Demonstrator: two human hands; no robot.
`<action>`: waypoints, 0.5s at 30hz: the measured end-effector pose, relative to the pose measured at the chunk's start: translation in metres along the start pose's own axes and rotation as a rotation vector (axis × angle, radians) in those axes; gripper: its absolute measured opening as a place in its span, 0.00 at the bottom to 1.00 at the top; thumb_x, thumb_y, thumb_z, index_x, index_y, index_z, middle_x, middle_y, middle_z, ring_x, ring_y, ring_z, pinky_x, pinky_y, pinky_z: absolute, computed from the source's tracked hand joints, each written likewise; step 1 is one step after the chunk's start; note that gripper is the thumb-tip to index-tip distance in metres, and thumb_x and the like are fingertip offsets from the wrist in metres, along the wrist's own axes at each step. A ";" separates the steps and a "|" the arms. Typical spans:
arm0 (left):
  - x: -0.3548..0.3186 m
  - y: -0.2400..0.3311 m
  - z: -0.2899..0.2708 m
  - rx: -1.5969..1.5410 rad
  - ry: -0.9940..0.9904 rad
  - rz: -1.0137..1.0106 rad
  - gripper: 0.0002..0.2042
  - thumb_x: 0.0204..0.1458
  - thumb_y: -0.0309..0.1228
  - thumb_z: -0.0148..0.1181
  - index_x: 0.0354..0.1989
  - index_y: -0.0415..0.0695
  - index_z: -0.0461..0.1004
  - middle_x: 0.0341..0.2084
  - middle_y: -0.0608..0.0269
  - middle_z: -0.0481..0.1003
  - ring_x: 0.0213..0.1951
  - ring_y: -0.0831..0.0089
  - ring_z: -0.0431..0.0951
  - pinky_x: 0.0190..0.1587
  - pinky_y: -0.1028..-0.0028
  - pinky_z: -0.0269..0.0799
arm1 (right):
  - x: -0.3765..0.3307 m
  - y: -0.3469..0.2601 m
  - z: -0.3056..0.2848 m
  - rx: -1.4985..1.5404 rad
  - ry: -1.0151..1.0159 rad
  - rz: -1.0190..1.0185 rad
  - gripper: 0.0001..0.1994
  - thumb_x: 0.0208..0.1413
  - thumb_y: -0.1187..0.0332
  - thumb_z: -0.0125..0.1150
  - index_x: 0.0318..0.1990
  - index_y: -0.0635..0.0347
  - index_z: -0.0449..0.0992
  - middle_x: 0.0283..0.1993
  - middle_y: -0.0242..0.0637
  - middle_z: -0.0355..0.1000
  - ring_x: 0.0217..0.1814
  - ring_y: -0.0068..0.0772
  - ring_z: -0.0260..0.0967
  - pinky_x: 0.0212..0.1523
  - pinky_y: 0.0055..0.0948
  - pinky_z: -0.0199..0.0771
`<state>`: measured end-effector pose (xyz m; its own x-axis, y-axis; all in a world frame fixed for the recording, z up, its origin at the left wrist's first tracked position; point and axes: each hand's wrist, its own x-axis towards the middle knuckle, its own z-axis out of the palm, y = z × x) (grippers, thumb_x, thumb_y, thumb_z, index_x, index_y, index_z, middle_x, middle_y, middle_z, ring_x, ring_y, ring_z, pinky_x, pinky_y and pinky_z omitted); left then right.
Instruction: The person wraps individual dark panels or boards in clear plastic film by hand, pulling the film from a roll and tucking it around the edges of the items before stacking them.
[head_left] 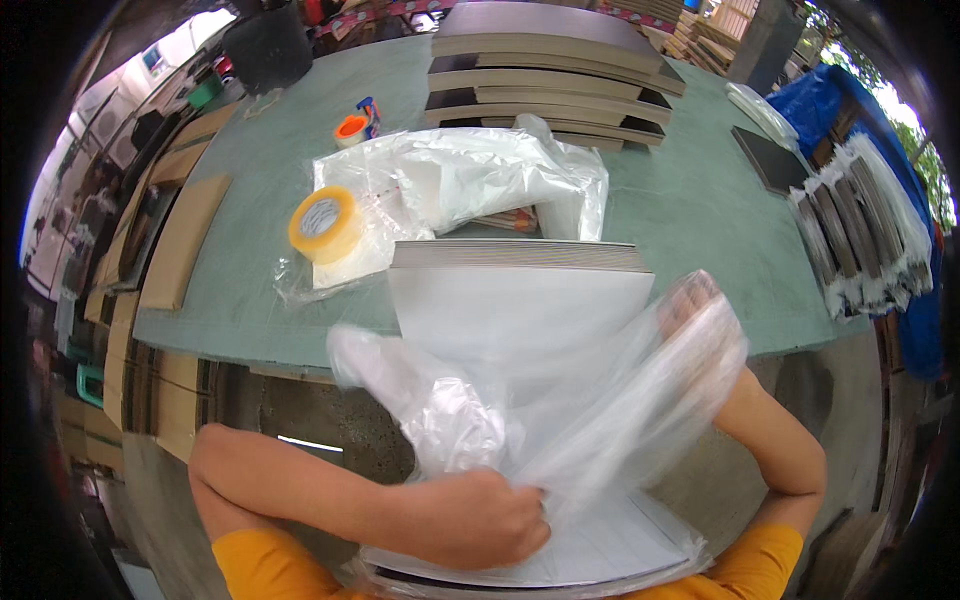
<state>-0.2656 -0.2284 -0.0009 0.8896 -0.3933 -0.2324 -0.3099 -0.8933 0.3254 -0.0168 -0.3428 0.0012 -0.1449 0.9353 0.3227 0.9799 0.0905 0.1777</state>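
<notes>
My left hand (480,522) is closed, its fingers gripping a clear plastic bag (450,420) near the lower edge. Blurred by motion, my right hand (692,305) is raised at the right with the film over it; I cannot tell how its fingers close. A stack of white-faced flat boards (520,300) stands at the table's near edge, just beyond the bag. Closer to me, more white flat material (620,555) lies under clear film. Behind the stack are folded clear plastic bags (470,175), with a roll of clear tape (325,225) on their left end.
The green table (240,250) carries a tall stack of dark-topped boards (550,70) at the back. An orange-and-blue tape dispenser (355,125) sits at back left. Plastic-wrapped bundles (860,225) and a dark board (770,160) are on the right. Flat cardboard (185,240) leans along the left edge.
</notes>
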 end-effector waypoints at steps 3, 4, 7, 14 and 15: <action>-0.015 -0.042 0.000 0.003 -0.068 -0.447 0.08 0.39 0.30 0.50 0.28 0.39 0.67 0.20 0.57 0.69 0.20 0.65 0.73 0.19 0.67 0.66 | -0.012 -0.019 0.001 -0.210 -0.459 -0.124 0.11 0.38 0.67 0.55 0.30 0.61 0.71 0.31 0.42 0.68 0.37 0.46 0.66 0.40 0.42 0.66; -0.021 -0.060 0.000 0.081 -0.065 -0.669 0.08 0.39 0.30 0.50 0.27 0.39 0.67 0.20 0.55 0.70 0.21 0.63 0.73 0.20 0.65 0.67 | -0.017 -0.024 0.000 -0.234 -0.762 -0.122 0.11 0.38 0.67 0.55 0.31 0.62 0.71 0.30 0.41 0.68 0.36 0.44 0.66 0.40 0.41 0.66; -0.042 -0.059 0.044 0.106 -0.176 -0.633 0.08 0.42 0.32 0.51 0.23 0.39 0.67 0.19 0.56 0.71 0.22 0.63 0.73 0.22 0.66 0.67 | 0.008 -0.029 -0.040 0.502 -0.475 0.103 0.11 0.38 0.70 0.55 0.32 0.62 0.69 0.29 0.40 0.67 0.35 0.36 0.66 0.36 0.35 0.66; -0.098 -0.089 0.035 -0.393 1.212 -1.060 0.14 0.36 0.25 0.59 0.35 0.43 0.67 0.28 0.55 0.68 0.30 0.63 0.71 0.31 0.72 0.66 | 0.008 -0.027 0.014 0.485 0.180 0.407 0.19 0.25 0.81 0.46 0.33 0.62 0.69 0.29 0.38 0.67 0.29 0.32 0.64 0.28 0.27 0.65; -0.092 -0.105 0.015 -0.119 1.240 -1.123 0.20 0.34 0.21 0.58 0.40 0.45 0.66 0.31 0.56 0.68 0.31 0.62 0.71 0.33 0.72 0.67 | 0.010 -0.042 0.019 0.469 0.183 0.338 0.21 0.24 0.81 0.44 0.35 0.62 0.69 0.31 0.38 0.67 0.29 0.34 0.64 0.28 0.28 0.65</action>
<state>-0.3198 -0.1020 -0.0279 0.3644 0.8345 0.4134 0.5935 -0.5502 0.5874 -0.0566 -0.3309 -0.0202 0.2041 0.8685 0.4517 0.9256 -0.0210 -0.3780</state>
